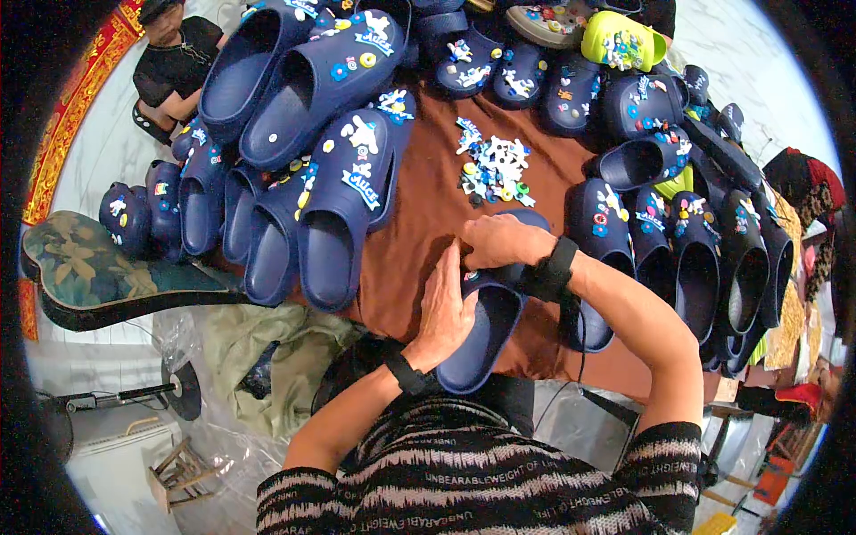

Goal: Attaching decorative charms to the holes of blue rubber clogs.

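A navy blue clog lies in front of me, its heel toward my body and its toe pointing away. My left hand grips the clog's left side, fingers stretched along the upper and thumb by the opening. Over the toe, my right hand is closed with fingertips pressed to the upper; what they pinch, if anything, is hidden. A small round charm shows on the upper between my hands. Just beyond the toe is a pile of loose charms, mostly white, with blue, yellow and green pieces.
Navy clogs with charms crowd the left and right of the brown cloth. A lime clog sits at the far right. A cushioned seat stands at left. A person is at the far left.
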